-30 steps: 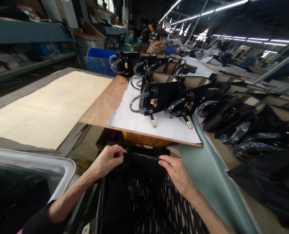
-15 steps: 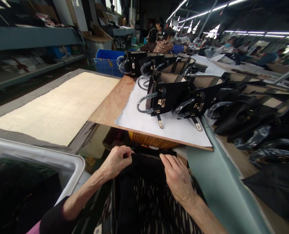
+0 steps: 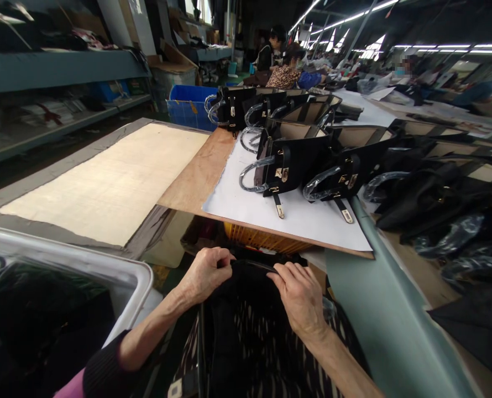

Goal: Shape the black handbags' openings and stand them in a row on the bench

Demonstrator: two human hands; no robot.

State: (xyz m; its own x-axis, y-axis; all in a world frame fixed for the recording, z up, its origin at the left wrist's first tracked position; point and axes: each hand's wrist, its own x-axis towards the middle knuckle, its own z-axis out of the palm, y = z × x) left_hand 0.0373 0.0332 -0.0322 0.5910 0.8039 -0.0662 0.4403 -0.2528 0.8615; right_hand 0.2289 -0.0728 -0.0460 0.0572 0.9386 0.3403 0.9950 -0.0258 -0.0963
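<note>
A black handbag (image 3: 223,337) rests low in front of me against cloth with pale streaks (image 3: 312,362). My left hand (image 3: 208,273) is closed in a pinch at the left end of the bag's upper edge. At the right end of that same edge, my right hand (image 3: 299,293) grips with the thumb below and curled fingers above. Between the two hands the dark edge runs nearly straight. A metal fitting (image 3: 175,388) shows at the lower left of the bag. The bag's lower part is dark and hard to make out.
Several black handbags (image 3: 298,160) with plastic-wrapped handles stand on white paper (image 3: 237,204) on a board ahead. More bags (image 3: 432,193) crowd the right. A white-rimmed bin (image 3: 144,276) is at left, a yellow basket (image 3: 258,236) under the board. Co-workers (image 3: 285,74) sit far back.
The view has turned slightly left, so the surroundings sit further right. My right hand's fingers have curled more, and its thumb now shows at the edge. The left hand keeps its pinch.
</note>
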